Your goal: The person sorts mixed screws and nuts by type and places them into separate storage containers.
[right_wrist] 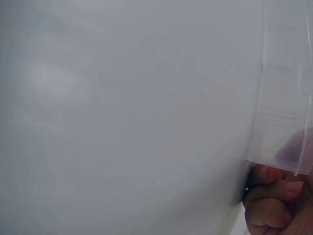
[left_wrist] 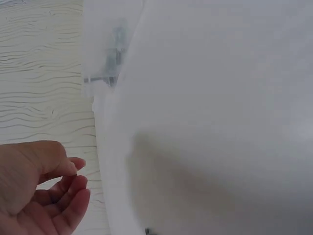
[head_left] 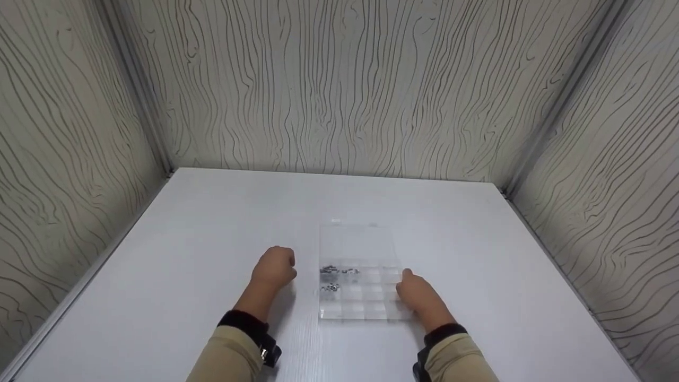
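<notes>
A clear plastic compartment box [head_left: 374,306] lies on the white table, its transparent lid [head_left: 355,241] folded back away from me. Small metal parts [head_left: 329,270] fill a few cells on its left side, too small to identify. At the right edge, my right hand [head_left: 419,297] grips the box; in the right wrist view the thumb shows through the clear wall [right_wrist: 279,93], with the fingers curled outside. Left of the box hovers my left hand [head_left: 274,268], fingers curled. Its thumb and index finger meet in the left wrist view, and no held thing is visible between them.
The white table [head_left: 212,212] extends around the box on all sides. Wood-patterned panels [head_left: 329,95] stand behind it and to the left and right, with grey corner posts [head_left: 132,85] between them. Dark devices [head_left: 271,352] are strapped at both wrists.
</notes>
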`<action>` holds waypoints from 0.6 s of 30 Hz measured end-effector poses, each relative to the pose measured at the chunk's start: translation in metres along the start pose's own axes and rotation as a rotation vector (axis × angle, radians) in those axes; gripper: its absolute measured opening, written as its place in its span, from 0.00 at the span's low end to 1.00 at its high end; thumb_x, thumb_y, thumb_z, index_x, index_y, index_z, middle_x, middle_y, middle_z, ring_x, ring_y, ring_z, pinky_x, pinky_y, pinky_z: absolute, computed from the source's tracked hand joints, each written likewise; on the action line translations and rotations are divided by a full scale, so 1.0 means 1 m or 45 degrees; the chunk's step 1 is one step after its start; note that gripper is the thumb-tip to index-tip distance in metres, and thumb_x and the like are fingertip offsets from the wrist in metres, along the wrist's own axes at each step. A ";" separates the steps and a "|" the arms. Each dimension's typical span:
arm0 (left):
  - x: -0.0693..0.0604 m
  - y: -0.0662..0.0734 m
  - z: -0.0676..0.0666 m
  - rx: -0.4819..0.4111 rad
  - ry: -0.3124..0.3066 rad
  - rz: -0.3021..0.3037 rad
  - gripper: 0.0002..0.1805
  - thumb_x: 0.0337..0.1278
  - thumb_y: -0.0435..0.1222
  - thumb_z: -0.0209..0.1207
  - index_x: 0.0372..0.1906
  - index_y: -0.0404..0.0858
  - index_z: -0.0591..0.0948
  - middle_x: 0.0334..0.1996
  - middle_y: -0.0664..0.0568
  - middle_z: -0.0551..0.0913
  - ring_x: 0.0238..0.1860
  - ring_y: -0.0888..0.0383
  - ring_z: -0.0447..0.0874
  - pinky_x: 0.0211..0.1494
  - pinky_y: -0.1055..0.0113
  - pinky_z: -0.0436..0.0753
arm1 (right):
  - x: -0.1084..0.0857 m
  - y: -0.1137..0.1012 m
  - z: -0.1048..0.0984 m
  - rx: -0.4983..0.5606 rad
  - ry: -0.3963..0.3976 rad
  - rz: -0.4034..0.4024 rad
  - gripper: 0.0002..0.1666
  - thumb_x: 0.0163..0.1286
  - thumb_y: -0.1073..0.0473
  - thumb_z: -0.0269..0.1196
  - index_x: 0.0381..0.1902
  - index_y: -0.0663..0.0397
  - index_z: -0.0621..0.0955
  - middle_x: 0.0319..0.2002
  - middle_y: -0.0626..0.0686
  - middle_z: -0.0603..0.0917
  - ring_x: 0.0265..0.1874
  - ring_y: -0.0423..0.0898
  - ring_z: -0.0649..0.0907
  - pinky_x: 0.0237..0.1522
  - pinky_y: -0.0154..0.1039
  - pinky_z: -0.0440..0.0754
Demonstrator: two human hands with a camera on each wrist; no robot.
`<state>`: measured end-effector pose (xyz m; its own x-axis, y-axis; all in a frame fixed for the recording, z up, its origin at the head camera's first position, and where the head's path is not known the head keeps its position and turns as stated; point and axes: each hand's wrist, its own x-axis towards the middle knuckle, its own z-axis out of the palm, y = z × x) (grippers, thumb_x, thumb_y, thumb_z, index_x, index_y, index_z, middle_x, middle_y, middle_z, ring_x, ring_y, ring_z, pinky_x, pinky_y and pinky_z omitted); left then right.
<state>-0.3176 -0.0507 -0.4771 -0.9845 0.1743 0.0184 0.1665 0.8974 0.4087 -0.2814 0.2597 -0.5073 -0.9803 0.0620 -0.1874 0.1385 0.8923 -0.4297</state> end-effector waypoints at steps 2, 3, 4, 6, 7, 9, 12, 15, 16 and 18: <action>0.002 0.011 0.001 -0.014 0.029 0.003 0.05 0.43 0.29 0.62 0.29 0.37 0.79 0.28 0.51 0.77 0.34 0.54 0.76 0.37 0.62 0.79 | 0.000 -0.001 0.000 -0.012 0.005 -0.025 0.26 0.67 0.63 0.45 0.58 0.77 0.61 0.44 0.71 0.76 0.40 0.58 0.78 0.41 0.50 0.77; 0.002 0.016 0.002 -0.021 0.039 0.004 0.05 0.43 0.29 0.62 0.29 0.38 0.79 0.27 0.52 0.77 0.33 0.55 0.76 0.36 0.63 0.79 | -0.001 -0.001 0.000 -0.017 0.008 -0.037 0.26 0.67 0.63 0.45 0.58 0.77 0.61 0.44 0.71 0.76 0.40 0.58 0.78 0.41 0.50 0.77; 0.003 0.020 0.002 -0.032 0.047 0.007 0.05 0.43 0.28 0.61 0.29 0.38 0.79 0.26 0.52 0.76 0.32 0.55 0.75 0.34 0.64 0.78 | -0.001 -0.001 0.000 -0.023 0.011 -0.044 0.26 0.68 0.63 0.45 0.58 0.77 0.61 0.44 0.71 0.76 0.40 0.58 0.78 0.42 0.50 0.77; 0.004 0.029 0.005 -0.046 0.054 0.018 0.06 0.43 0.28 0.61 0.28 0.39 0.78 0.25 0.53 0.76 0.30 0.57 0.74 0.32 0.66 0.78 | -0.001 -0.001 0.001 -0.036 0.016 -0.057 0.26 0.68 0.63 0.45 0.58 0.78 0.60 0.44 0.72 0.76 0.41 0.59 0.78 0.41 0.50 0.77; 0.005 0.033 0.006 -0.058 0.049 0.020 0.06 0.43 0.28 0.61 0.28 0.40 0.77 0.25 0.53 0.76 0.29 0.57 0.74 0.32 0.66 0.77 | -0.001 -0.001 0.001 -0.032 0.018 -0.053 0.27 0.68 0.63 0.45 0.59 0.78 0.60 0.45 0.72 0.75 0.42 0.60 0.78 0.42 0.51 0.77; 0.007 0.041 0.010 -0.076 0.042 0.040 0.06 0.44 0.28 0.61 0.28 0.40 0.77 0.25 0.54 0.76 0.29 0.57 0.74 0.32 0.66 0.77 | -0.001 -0.001 0.002 -0.026 0.016 -0.039 0.28 0.67 0.63 0.46 0.60 0.78 0.59 0.48 0.73 0.74 0.45 0.62 0.77 0.45 0.52 0.76; 0.008 0.054 0.017 -0.058 0.030 0.054 0.06 0.45 0.30 0.62 0.29 0.41 0.78 0.25 0.54 0.78 0.29 0.58 0.75 0.33 0.65 0.78 | -0.001 -0.001 0.002 -0.032 0.016 -0.038 0.28 0.67 0.63 0.46 0.60 0.78 0.59 0.48 0.74 0.74 0.46 0.62 0.77 0.46 0.52 0.76; 0.009 0.066 0.024 0.018 0.045 0.089 0.05 0.45 0.32 0.63 0.29 0.42 0.79 0.25 0.55 0.79 0.29 0.58 0.77 0.33 0.65 0.78 | 0.000 -0.001 0.001 -0.036 0.019 -0.045 0.27 0.67 0.63 0.47 0.58 0.78 0.61 0.46 0.73 0.75 0.44 0.62 0.77 0.45 0.52 0.76; 0.009 0.070 0.026 0.045 0.052 0.105 0.04 0.46 0.33 0.62 0.29 0.43 0.79 0.26 0.55 0.79 0.29 0.58 0.77 0.33 0.65 0.78 | 0.000 -0.001 0.001 -0.035 0.021 -0.046 0.26 0.67 0.63 0.47 0.58 0.78 0.61 0.45 0.72 0.75 0.44 0.61 0.77 0.45 0.52 0.76; 0.009 0.076 0.030 0.091 0.076 0.147 0.03 0.46 0.33 0.62 0.29 0.43 0.80 0.25 0.55 0.79 0.29 0.58 0.77 0.32 0.65 0.78 | 0.000 -0.001 0.000 -0.031 0.020 -0.041 0.25 0.67 0.63 0.46 0.57 0.77 0.62 0.44 0.71 0.76 0.41 0.59 0.78 0.43 0.51 0.76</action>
<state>-0.3124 0.0312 -0.4728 -0.9598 0.2552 0.1167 0.2799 0.8997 0.3350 -0.2811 0.2589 -0.5070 -0.9864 0.0402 -0.1597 0.1038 0.9045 -0.4137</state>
